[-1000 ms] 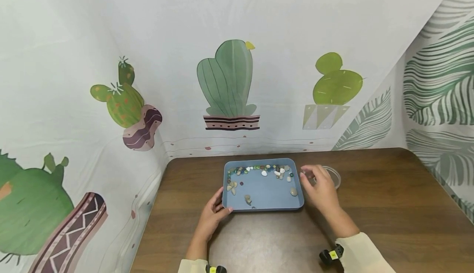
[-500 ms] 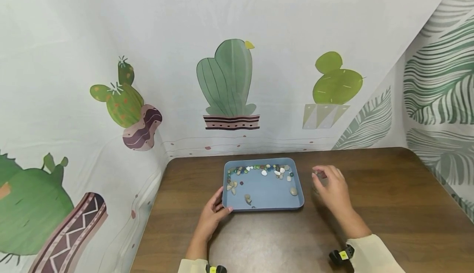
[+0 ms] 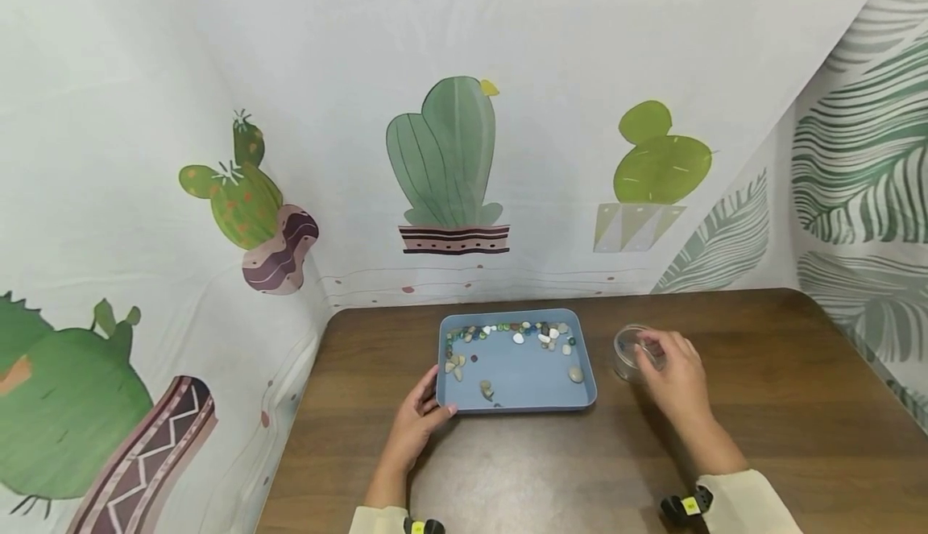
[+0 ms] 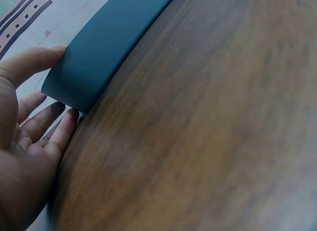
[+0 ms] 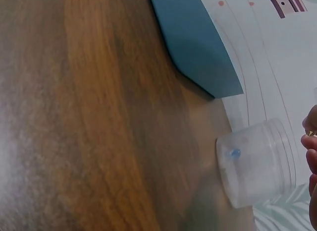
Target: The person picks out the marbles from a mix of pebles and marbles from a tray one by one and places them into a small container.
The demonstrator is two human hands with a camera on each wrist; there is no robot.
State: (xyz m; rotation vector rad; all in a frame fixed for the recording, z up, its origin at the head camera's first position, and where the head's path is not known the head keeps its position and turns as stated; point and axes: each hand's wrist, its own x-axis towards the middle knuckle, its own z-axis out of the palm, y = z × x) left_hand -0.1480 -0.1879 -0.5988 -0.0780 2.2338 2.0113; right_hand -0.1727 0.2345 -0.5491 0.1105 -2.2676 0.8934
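Note:
My left hand (image 3: 413, 425) holds the front left corner of a blue tray (image 3: 536, 393), its thumb on the rim and fingers against the side wall. Small pebbles and coloured glass beads (image 3: 500, 328) lie mostly along the tray's back and sides. To the right stands a clear plastic jar (image 3: 624, 363); a blue bead (image 5: 236, 152) shows through its wall in the right wrist view. My right hand (image 3: 677, 377) is at the jar's mouth. Between its thumb and finger it pinches a tiny yellowish piece (image 5: 310, 134), mostly hidden by the fingertips.
Tray and jar stand on a brown wooden table (image 3: 522, 469). Behind it hangs a white cloth (image 3: 551, 155) printed with cacti and leaves. A larger grey pebble (image 3: 576, 374) lies near the tray's right wall.
My right hand has moved right, from close beside the tray's right rim to over the jar, whose mouth now shows more. The left hand and tray stay in place.

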